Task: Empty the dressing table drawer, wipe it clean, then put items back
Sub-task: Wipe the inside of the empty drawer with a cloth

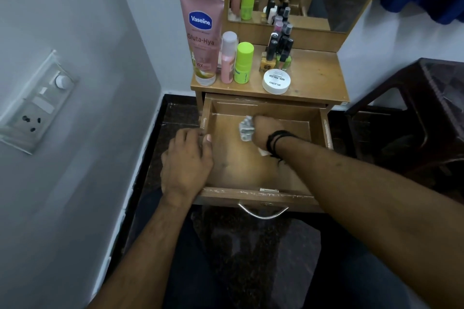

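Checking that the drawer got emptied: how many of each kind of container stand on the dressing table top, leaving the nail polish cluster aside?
Tube: 1, the pink Vaseline tube
Capped bottles: 2, the pink bottle and the green bottle
Round tub: 1, the white nail polish remover tub
Total: 4

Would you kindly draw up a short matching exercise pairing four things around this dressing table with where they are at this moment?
Things:
1. Vaseline tube
2. White nail polish remover tub
3. Crumpled cloth
4. Left hand

Places:
A. inside the open drawer, under the right hand
B. on the drawer's left side wall
C. far left of the tabletop, standing upright
D. front of the tabletop, before the nail polish bottles

Pairs: 1-C, 2-D, 3-A, 4-B
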